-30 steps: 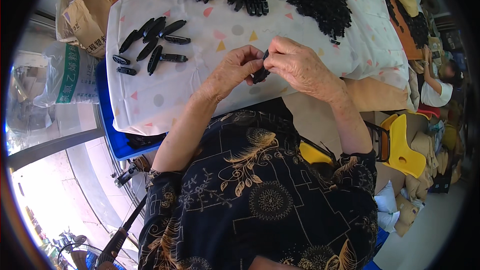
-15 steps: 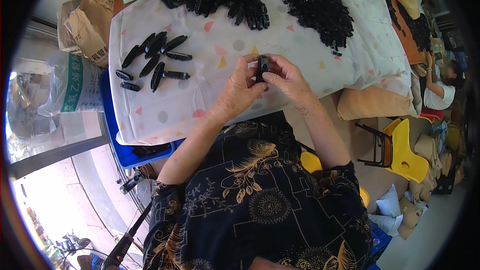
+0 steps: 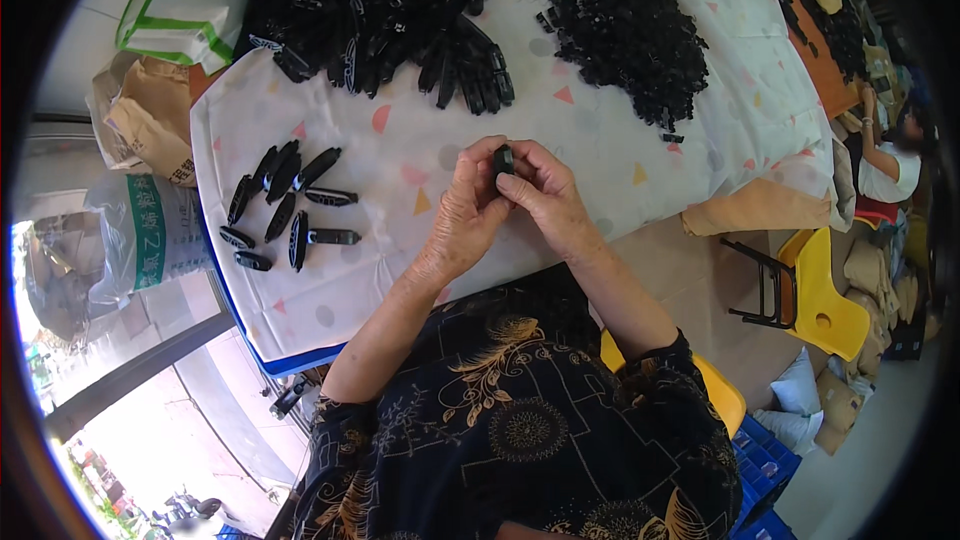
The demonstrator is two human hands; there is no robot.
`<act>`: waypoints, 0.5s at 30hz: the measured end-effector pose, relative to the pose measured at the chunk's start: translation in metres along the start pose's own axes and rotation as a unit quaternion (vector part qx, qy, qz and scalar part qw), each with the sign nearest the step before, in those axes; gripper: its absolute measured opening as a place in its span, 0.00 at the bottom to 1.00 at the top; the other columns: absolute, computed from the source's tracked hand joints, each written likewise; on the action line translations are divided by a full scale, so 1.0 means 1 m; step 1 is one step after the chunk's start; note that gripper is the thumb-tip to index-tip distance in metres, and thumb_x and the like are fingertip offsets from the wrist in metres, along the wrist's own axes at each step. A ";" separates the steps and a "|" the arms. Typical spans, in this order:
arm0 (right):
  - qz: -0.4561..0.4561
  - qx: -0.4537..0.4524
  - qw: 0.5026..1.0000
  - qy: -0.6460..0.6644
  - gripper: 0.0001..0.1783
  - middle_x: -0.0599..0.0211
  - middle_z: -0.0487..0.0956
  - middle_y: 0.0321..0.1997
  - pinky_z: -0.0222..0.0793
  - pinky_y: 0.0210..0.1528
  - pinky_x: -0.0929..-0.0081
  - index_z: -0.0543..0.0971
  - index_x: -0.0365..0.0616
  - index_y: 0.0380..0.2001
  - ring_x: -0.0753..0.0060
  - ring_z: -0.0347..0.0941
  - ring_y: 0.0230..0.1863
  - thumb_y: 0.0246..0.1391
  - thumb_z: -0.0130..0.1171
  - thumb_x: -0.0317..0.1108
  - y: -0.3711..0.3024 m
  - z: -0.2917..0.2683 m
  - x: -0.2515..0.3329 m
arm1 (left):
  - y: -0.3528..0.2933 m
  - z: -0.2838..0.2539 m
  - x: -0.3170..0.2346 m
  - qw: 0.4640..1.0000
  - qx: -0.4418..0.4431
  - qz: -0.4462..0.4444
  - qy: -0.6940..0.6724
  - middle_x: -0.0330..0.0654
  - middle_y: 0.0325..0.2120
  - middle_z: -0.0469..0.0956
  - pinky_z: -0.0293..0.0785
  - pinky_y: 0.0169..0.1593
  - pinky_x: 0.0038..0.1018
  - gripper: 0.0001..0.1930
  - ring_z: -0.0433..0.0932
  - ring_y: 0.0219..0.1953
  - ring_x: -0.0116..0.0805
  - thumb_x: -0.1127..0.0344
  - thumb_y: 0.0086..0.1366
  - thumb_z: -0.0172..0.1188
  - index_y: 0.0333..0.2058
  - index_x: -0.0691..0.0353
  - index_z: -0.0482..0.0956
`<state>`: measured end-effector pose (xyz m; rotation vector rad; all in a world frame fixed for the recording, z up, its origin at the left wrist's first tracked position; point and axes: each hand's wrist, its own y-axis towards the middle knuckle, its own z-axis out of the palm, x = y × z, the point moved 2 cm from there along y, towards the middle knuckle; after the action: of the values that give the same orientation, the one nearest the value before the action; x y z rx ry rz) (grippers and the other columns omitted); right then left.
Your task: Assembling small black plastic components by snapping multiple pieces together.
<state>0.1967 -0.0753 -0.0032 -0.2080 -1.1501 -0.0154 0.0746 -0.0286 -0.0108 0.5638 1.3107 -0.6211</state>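
- Clear plastic sack [image 3: 148, 230] with a green band, far left.
- Brown paper bag [image 3: 152, 120], crumpled, just beyond the sack.
- White-and-green bag [image 3: 185, 5], beyond the paper bag.
- Loose group [image 3: 280, 217] of long black pieces, lying at mixed angles, some touching, on the left part of a white cloth [image 3: 380, 310] printed with coloured shapes.
- Large heap [image 3: 380, 20] of similar long black pieces, at the far side of the cloth.
- Left hand [image 3: 462, 215]: fingers bent and drawn in, gripping the left side of a black piece.
- Black piece [image 3: 503, 160]: single, held up between both hands over the near part of the cloth, well apart from the heaps; its lower end is partly covered by a thumb.
- Right hand [image 3: 548, 190]: fingers curled behind the same piece, thumb pressed on its near face, with little gap between.
- Mound [image 3: 630, 40] of small black parts, on the cloth beyond the right hand.
- Blue crates [image 3: 765, 460], low on the right.
- Pale sacks [image 3: 797, 385], on the floor.
- Yellow chair [image 3: 830, 300], dark-legged.
- Person in a white top [image 3: 890, 180], far right, one arm extended.
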 end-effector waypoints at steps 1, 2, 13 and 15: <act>-0.008 0.001 1.000 -0.001 0.19 0.72 0.76 0.46 0.66 0.52 0.81 0.70 0.40 0.52 0.81 0.71 0.47 0.57 0.54 0.24 0.003 0.000 0.001 | 0.003 -0.001 0.000 1.000 -0.004 0.010 0.029 0.42 0.44 0.71 0.71 0.50 0.25 0.32 0.72 0.47 0.28 0.85 0.60 0.51 0.61 0.55 0.54; -0.018 -0.001 1.000 -0.003 0.19 0.73 0.75 0.46 0.65 0.53 0.81 0.69 0.39 0.53 0.80 0.71 0.47 0.58 0.54 0.24 0.005 -0.002 0.003 | 0.007 -0.001 -0.002 1.000 0.000 0.008 0.028 0.42 0.44 0.71 0.71 0.50 0.25 0.32 0.72 0.47 0.28 0.85 0.60 0.51 0.61 0.55 0.54; -0.312 -0.177 0.607 -0.709 0.07 0.65 0.74 0.36 0.62 0.41 0.67 0.79 0.45 0.28 0.65 0.69 0.38 0.47 0.63 0.35 0.127 -0.085 0.090 | 0.063 -0.074 -0.032 0.920 -0.181 -0.070 0.340 0.47 0.22 0.75 0.72 0.33 0.29 0.09 0.77 0.28 0.40 0.69 0.60 0.58 0.37 0.63 0.69; -0.303 -0.134 0.497 -0.802 0.08 0.68 0.72 0.32 0.59 0.38 0.66 0.78 0.45 0.27 0.65 0.67 0.38 0.47 0.64 0.37 0.149 -0.094 0.088 | 0.077 -0.078 -0.034 0.904 -0.167 -0.031 0.393 0.48 0.23 0.75 0.73 0.32 0.31 0.09 0.77 0.28 0.43 0.68 0.59 0.59 0.36 0.63 0.70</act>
<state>0.3354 0.0632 0.0171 -0.0046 -3.1125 -0.8048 0.0688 0.0834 0.0115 0.5018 2.1532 -0.1904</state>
